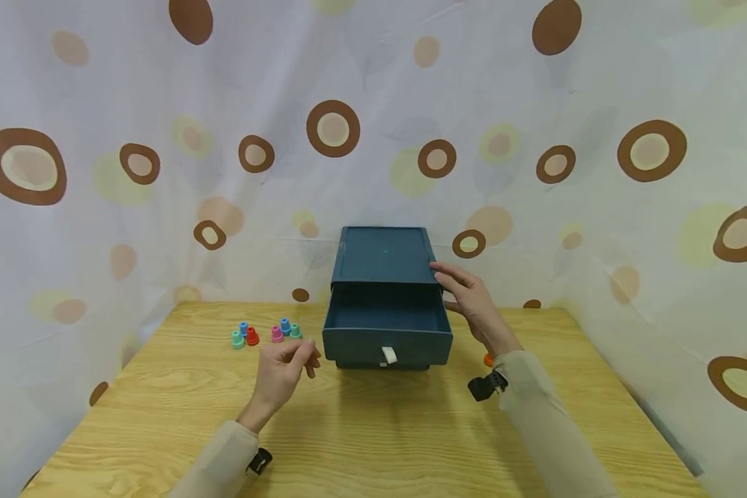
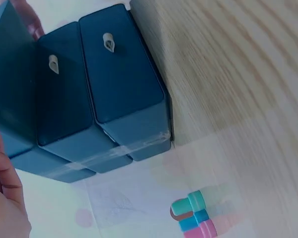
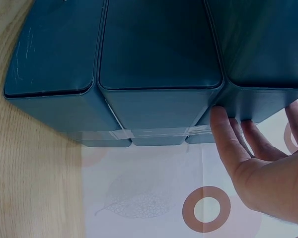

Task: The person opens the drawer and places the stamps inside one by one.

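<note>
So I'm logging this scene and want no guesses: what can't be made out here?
- Open drawer, head view: its front wall hides the floor, so contents unknown.
- Orange thing, head view: mostly behind the right hand's wrist.
- Small pegs: too small in head view, blurred in left wrist view.
- Left hand: anything pinched in its fingertips is too small to tell.

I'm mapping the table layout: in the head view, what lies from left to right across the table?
First cluster of pegs → second cluster of pegs → left hand → drawer box → right hand.
</note>
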Tool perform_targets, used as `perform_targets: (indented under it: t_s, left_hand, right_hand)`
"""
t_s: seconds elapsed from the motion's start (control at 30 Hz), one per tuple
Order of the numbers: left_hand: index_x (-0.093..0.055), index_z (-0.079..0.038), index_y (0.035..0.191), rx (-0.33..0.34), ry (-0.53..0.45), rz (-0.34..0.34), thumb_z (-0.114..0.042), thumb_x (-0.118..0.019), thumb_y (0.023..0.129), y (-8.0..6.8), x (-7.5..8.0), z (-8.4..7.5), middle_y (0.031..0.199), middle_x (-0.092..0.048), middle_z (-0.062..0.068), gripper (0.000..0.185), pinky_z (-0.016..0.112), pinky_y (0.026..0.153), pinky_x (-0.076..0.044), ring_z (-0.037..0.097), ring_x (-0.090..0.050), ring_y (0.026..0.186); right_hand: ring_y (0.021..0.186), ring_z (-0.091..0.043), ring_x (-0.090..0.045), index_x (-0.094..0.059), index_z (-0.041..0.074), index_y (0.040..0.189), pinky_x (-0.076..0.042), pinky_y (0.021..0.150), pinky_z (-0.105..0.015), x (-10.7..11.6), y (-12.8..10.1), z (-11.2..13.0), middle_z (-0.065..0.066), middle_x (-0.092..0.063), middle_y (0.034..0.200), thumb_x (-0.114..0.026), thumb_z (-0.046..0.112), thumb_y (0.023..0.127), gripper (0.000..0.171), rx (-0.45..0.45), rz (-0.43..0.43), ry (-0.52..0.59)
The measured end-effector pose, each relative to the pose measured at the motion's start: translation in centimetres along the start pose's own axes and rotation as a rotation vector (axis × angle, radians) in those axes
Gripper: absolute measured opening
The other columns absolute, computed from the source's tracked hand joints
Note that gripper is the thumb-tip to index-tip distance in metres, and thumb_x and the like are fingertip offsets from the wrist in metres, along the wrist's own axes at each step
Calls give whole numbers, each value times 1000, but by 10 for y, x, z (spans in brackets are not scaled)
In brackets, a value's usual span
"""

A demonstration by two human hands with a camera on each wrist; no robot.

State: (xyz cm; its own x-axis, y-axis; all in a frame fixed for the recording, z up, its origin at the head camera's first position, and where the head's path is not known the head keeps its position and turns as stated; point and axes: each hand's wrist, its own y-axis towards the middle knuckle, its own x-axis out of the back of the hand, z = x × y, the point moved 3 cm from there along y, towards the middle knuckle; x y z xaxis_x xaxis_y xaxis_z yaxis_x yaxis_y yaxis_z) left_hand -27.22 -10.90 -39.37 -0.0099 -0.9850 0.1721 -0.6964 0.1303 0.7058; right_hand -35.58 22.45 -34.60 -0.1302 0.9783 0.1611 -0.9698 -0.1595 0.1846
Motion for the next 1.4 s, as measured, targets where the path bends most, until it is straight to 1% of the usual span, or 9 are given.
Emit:
perform_targets:
  t_s: [0.17, 0.43, 0.67, 0.77, 0.83, 0.97, 1.1, 1.27, 1.4]
  left_hand:
    - [-69, 1, 74, 52, 0, 20, 7, -51, 96, 2, 8, 15, 64, -65, 19, 29, 23, 38, -40, 20, -60, 48]
    - [-70, 3, 77, 160, 58, 74, 2, -50, 99, 13, 17, 16, 69, -67, 24, 29, 24, 41, -43, 35, -61, 54]
    - [-70, -2, 76, 271, 143, 54, -10, -56, 99, 12, 22, 58, 69, -69, 19, 29, 25, 46, -44, 27, -64, 54]
    - [-70, -6, 72, 301, 156, 82, -17, -59, 99, 16, 24, 69, 67, -68, 16, 31, 26, 49, -46, 20, -63, 53]
    - [-70, -7, 71, 333, 150, 112, -23, -59, 99, 18, 26, 73, 67, -67, 14, 34, 26, 49, -46, 23, -63, 54]
    - [-70, -5, 72, 398, 128, 176, -28, -59, 99, 20, 31, 78, 71, -68, 16, 38, 29, 49, -47, 31, -64, 60]
    - [-72, 0, 84, 447, 83, 207, -27, -61, 98, 20, 38, 83, 83, -70, 21, 33, 29, 53, -50, 27, -68, 69]
    - [-70, 4, 104, 484, 28, 181, -20, -60, 99, 22, 51, 87, 94, -69, 28, 26, 29, 56, -52, 29, -70, 75]
    - [-67, 6, 111, 508, 4, 159, -16, -59, 99, 25, 59, 74, 98, -68, 31, 27, 27, 58, -52, 24, -70, 75]
  right_hand:
    - [145, -32, -32, -47, 15, 147, -35, 110, -59, -1, 0, -1, -7, -36, 157, -55, 44, 99, 56, 1, -5, -1]
    - [144, -32, -33, -47, 15, 147, -35, 110, -59, -2, 0, 0, -7, -36, 157, -55, 44, 99, 56, 6, -8, -3]
    - [145, -31, -33, -47, 15, 147, -35, 110, -59, -1, 0, -2, -7, -36, 157, -55, 43, 99, 55, 5, -4, -1]
    - [145, -32, -32, -47, 15, 146, -35, 110, -59, 0, 0, -2, -7, -36, 157, -54, 43, 100, 55, 7, -7, 5]
    - [145, -31, -32, -47, 15, 146, -35, 110, -59, 0, 0, -2, -7, -35, 157, -54, 42, 100, 55, 6, -8, 10]
    - [145, -31, -33, -47, 15, 147, -35, 110, -58, -2, 1, -3, -7, -36, 157, -55, 42, 100, 55, -1, -2, 14]
    - [145, -31, -32, -47, 15, 146, -35, 111, -58, -4, 1, -3, -7, -36, 157, -54, 43, 100, 54, -1, -4, 13]
    - [145, -31, -31, -47, 15, 147, -35, 111, -58, -4, 1, -3, -7, -35, 158, -54, 43, 100, 55, -5, -5, 11]
    - [146, -31, -31, -46, 15, 147, -34, 111, -58, -4, 1, -1, -7, -34, 158, -54, 42, 100, 55, -7, -10, 14]
